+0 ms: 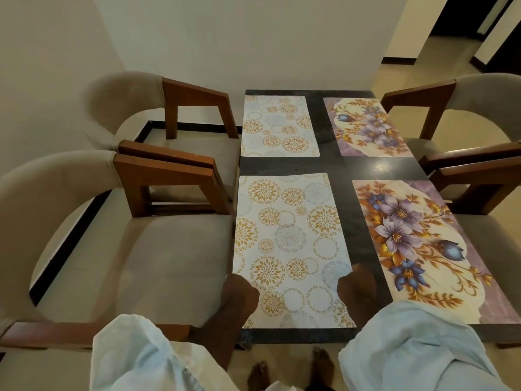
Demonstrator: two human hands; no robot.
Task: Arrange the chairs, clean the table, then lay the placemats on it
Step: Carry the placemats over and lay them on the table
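A dark table (335, 165) carries four placemats. Two white mats with gold circles lie on the left, one near (290, 235) and one far (277, 125). Two purple floral mats lie on the right, near (417, 244) and far (366, 128). My left hand (239, 294) rests on the near white mat's left edge, its fingers bent over that edge. My right hand (356, 292) lies on the same mat's right edge, fingers pointing away from me. Whether either hand pinches the mat is hidden.
Two beige chairs with brown wooden arms stand at the table's left, near (158, 249) and far (180, 114). Two more stand at the right (465, 176). A white wall lies behind the table; a doorway (451, 29) opens at the back right. My bare feet (290, 371) are on the floor.
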